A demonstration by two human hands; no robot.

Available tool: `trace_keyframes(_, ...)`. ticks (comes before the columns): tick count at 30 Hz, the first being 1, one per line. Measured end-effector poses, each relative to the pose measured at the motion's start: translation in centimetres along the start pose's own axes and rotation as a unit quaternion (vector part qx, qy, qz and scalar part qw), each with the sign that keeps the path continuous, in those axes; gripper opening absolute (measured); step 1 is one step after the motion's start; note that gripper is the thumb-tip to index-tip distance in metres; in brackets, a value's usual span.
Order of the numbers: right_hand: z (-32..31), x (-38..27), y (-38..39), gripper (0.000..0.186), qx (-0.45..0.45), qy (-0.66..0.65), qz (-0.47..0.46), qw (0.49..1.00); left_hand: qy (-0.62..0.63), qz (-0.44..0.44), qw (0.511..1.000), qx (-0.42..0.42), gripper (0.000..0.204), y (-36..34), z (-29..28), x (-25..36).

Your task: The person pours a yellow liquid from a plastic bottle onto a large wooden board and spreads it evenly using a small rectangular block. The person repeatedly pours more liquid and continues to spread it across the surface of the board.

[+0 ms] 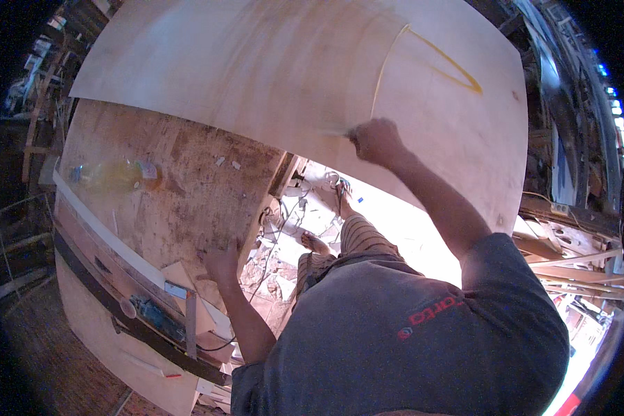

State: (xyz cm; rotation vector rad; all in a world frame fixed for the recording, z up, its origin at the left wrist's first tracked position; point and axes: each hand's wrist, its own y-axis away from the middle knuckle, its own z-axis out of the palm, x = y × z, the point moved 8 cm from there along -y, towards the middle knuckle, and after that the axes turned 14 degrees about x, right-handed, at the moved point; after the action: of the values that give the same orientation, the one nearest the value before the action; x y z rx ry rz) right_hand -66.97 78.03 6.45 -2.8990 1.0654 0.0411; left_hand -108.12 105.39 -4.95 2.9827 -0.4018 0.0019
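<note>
A large pale wooden sheet (pixel 291 76) spans the top of the view, with brownish smeared arcs on its left half. On its right part runs a bent line of yellow glue-like liquid (pixel 457 75). My right hand (pixel 378 142) is closed at the sheet's near edge, around a thin flat spreader (pixel 336 131) that is blurred and mostly hidden by the fingers. My left hand (pixel 219 265) is empty, its fingers apart, at the near right edge of a stained brown wooden board (pixel 180 173). A clear plastic bottle of yellow liquid (pixel 118 175) lies on that board.
At the lower left are a try square (pixel 180 290), a dark blue tool (pixel 152 313) and wood offcuts. A dark cable (pixel 262 281) hangs beside the board. Scraps litter the floor (pixel 281 270) around my feet. Timber lengths (pixel 579 274) lie on the right.
</note>
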Motion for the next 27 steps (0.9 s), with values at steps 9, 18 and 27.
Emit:
trace_keyframes(9,-0.6,-1.9,9.1,0.018,0.040,-0.170,0.035,0.984,0.060,0.009,0.998,0.013,0.090,0.4,-3.1,0.9)
trace_keyframes(18,-9.2,27.8,6.1,0.037,0.275,-0.392,0.333,0.812,0.016,0.051,0.995,-0.083,0.094,-1.5,0.0,1.7)
trace_keyframes(27,-3.9,41.2,-13.2,0.034,0.229,-0.026,0.212,0.950,0.045,0.040,0.992,-0.110,0.107,-5.2,3.0,-2.0)
